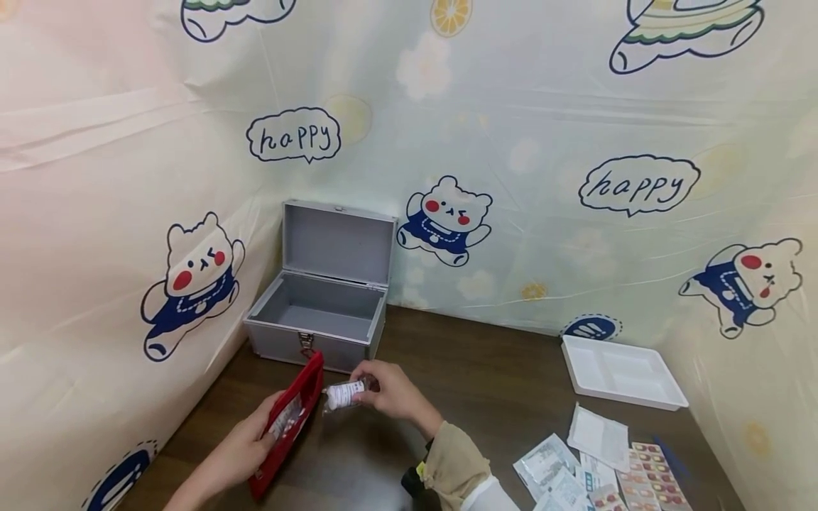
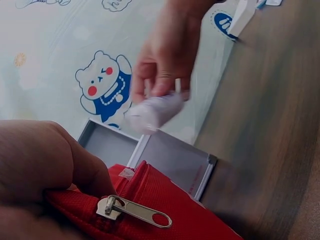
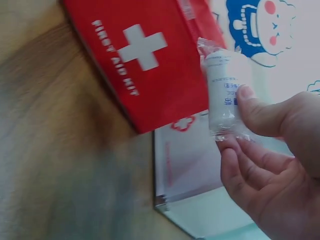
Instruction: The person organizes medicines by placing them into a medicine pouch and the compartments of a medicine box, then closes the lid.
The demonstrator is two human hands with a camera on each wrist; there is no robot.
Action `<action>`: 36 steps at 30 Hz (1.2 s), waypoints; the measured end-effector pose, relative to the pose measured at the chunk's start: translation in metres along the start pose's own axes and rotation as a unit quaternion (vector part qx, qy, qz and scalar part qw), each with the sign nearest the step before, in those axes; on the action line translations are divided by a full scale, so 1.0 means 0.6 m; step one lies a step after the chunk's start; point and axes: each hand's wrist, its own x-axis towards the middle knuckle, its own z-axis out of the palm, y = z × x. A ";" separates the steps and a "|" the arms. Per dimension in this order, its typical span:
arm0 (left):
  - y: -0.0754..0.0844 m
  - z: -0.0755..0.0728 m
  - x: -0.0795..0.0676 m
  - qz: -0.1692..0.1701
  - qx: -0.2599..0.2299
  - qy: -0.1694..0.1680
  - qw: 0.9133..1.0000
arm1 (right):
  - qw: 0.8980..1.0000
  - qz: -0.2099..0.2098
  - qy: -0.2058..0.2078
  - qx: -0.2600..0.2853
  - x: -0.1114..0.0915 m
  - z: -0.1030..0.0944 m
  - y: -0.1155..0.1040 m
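Observation:
My left hand [image 1: 246, 443] grips a red first aid pouch [image 1: 295, 426] by its side, holding it upright over the table. The pouch's zipper [image 2: 132, 210] shows close up in the left wrist view, and packaged items peek out of its opening in the head view. A white cross and "FIRST AID KIT" mark its face in the right wrist view. Just right of the pouch, my right hand [image 1: 393, 390] pinches a rolled bandage in clear wrap [image 3: 225, 90] between thumb and fingers. The bandage is held apart from the pouch, near its mouth.
Behind the hands a grey metal box [image 1: 345, 348] stands with its lid raised. At the right lie a white divided tray [image 1: 639, 404], a small white tray [image 1: 597, 436], several sachets [image 1: 546, 461] and pill blister packs [image 1: 658, 475]. A printed curtain [image 1: 511, 128] borders the table.

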 end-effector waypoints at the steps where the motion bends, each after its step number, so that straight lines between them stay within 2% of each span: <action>1: 0.000 0.000 0.001 -0.002 0.001 0.001 1.000 | 1.000 -0.001 0.005 0.002 0.004 -0.004 -0.005; 8: -0.004 0.007 0.002 0.001 0.029 0.006 1.000 | 0.999 -0.028 0.007 -0.013 0.028 -0.006 -0.040; 14: 0.001 0.007 0.005 -0.008 0.044 0.004 0.999 | 0.996 -0.064 0.013 -0.063 0.050 0.004 -0.061; 21: -0.001 0.002 0.000 0.030 0.056 0.020 0.998 | 0.986 -0.106 0.012 -0.128 0.071 0.021 -0.078; 29: -0.011 -0.002 0.000 0.029 0.026 0.023 0.999 | 0.979 -0.099 0.021 -0.178 0.080 0.048 -0.081; 36: -0.019 -0.008 0.001 0.022 0.002 0.016 1.000 | 0.974 -0.108 0.006 -0.200 0.086 0.063 -0.085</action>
